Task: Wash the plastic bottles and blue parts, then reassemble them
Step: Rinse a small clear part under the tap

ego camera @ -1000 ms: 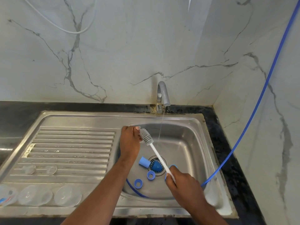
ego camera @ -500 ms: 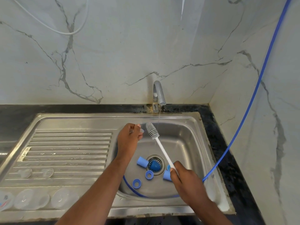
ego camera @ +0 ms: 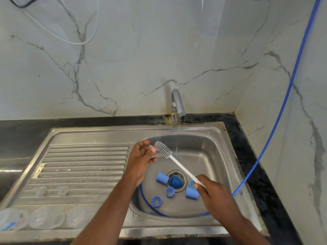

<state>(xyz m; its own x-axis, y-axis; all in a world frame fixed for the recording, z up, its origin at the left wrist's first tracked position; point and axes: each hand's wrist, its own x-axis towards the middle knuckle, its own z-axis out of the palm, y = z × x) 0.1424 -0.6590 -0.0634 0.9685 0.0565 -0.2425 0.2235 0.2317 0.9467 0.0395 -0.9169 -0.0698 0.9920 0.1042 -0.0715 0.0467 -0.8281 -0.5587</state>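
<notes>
Both forearms reach forward from the lower edge. The left hand [ego camera: 141, 159] is raised, its fingers [ego camera: 142, 143] curled, pinching a small pale piece [ego camera: 151, 147]. The right hand [ego camera: 218, 198], lower and nearer, grips a brush handle [ego camera: 185, 171].

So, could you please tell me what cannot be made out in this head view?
Head view:
The small pale piece pinched by the left hand: mostly covered by its fingers, too small to identify.
A blue part by the right hand: mostly hidden behind the brush handle and thumb.
The clear bottle: cut off by the left edge, print blurred.
</notes>
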